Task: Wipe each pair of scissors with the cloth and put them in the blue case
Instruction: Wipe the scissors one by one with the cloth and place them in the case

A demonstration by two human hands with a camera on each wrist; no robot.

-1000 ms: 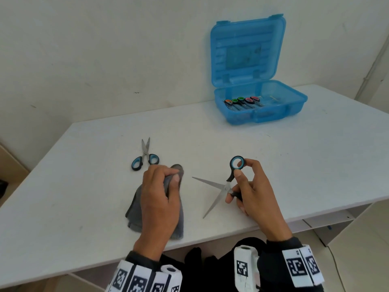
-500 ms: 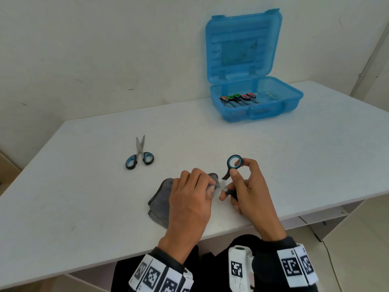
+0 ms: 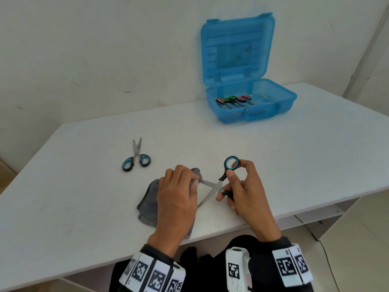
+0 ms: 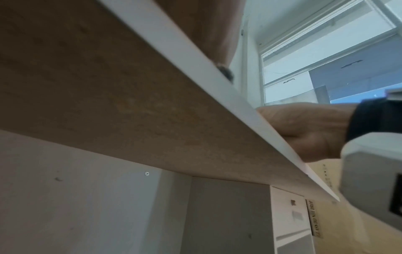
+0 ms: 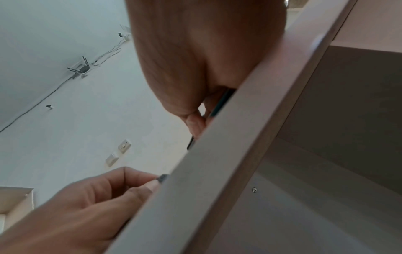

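My right hand holds a pair of black-and-blue scissors by its handles, blades spread open and pointing left. The upper blade runs into the grey cloth, which my left hand pinches around that blade. The cloth trails on the white table under my left hand. A second black-and-blue pair lies shut on the table to the left. The open blue case stands at the back right with several scissors in it. Both wrist views look from below the table edge, with the fingertips hidden.
The wall runs close behind the table. The table's front edge lies just under my wrists, with shelving below on the right. A bare stretch of tabletop separates my hands from the case.
My left hand has brought the cloth rightward from its resting place onto the open scissors. It has since slid back left along the upper blade, baring more of the metal.
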